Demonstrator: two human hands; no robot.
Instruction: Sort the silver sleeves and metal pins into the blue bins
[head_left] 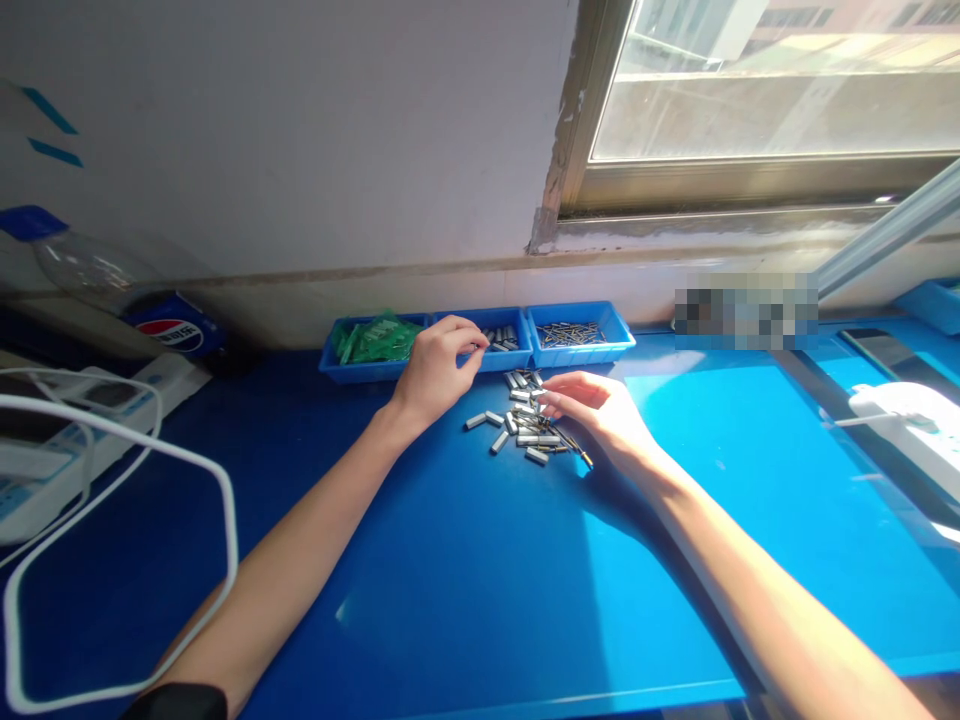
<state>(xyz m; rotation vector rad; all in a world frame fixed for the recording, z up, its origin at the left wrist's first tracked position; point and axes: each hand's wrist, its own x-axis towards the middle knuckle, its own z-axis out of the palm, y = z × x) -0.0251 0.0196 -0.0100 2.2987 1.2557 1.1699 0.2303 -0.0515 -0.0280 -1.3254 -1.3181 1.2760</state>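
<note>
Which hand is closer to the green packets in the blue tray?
Left. The left hand is just to the right of the green packets; the right hand is farther right, at the loose metal pieces on the blue table.

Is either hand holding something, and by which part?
I cannot tell: the left hand pinches near the bins, the right hand is at the metal pieces; any hold is unclear.

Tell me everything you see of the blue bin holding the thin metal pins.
The blue bin looks like plastic: rectangular, open-topped, with low walls and a rim. It stands upright on the table near the wall, at the right end of a row, beside a neighbouring bin. Jumbled thin metal pins lie inside. The right hand is nearby, apparently not touching.
</note>
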